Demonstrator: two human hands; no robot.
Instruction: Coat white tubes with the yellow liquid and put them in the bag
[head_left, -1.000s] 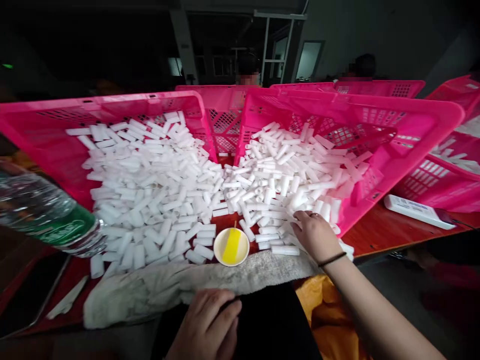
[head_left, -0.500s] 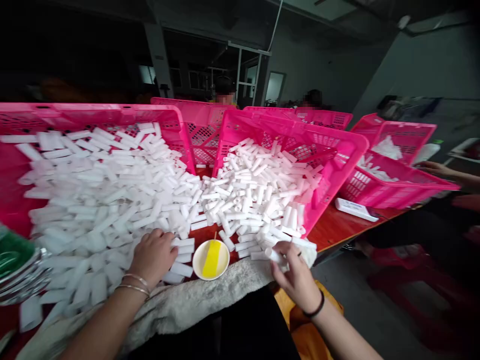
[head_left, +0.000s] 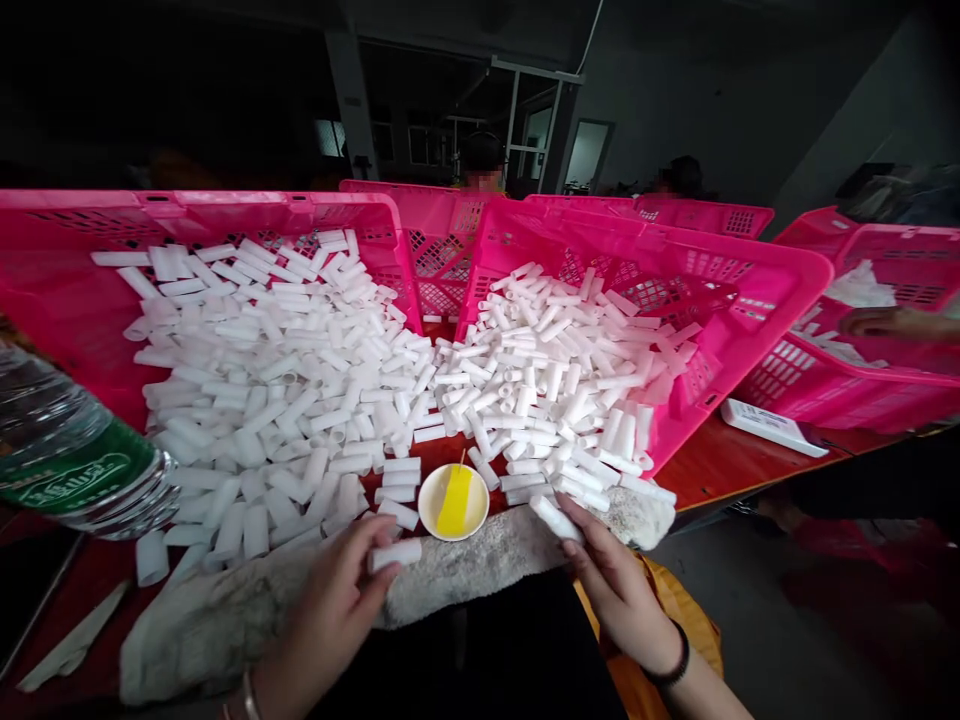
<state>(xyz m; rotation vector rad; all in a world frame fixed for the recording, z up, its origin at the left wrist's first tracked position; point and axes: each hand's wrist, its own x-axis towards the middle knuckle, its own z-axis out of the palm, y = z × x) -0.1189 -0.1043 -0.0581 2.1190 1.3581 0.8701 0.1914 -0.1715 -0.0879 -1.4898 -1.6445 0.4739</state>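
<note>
My left hand [head_left: 341, 595], slightly blurred, pinches a short white plastic tube [head_left: 397, 555] by one end, above the near table edge. To the right, my right hand [head_left: 619, 585] holds another white tube [head_left: 555, 518] between thumb and fingers, its end pointing up and left. Between and beyond my hands stands a small pale dish [head_left: 430, 510] with a yellow piece [head_left: 454, 500] and a thin stick in it. A big heap of white tubes [head_left: 285, 380] lies beyond my left hand, and a second heap [head_left: 540, 350] beyond the dish. A rolled grey-white cloth [head_left: 495, 560] runs along the edge.
Pink crates [head_left: 285, 200] tipped on their sides surround the heaps, with a second pink crate [head_left: 780, 290] at right. A green-labelled bottle [head_left: 82, 470] lies at left. A white box [head_left: 772, 428] sits on the red table. Another person's hand [head_left: 870, 322] reaches into a far-right crate.
My left hand has come off the left heap toward me, now with a tube in it. The right hand keeps its tube, now tilted differently. The view has swung left, showing more of the bottle.
</note>
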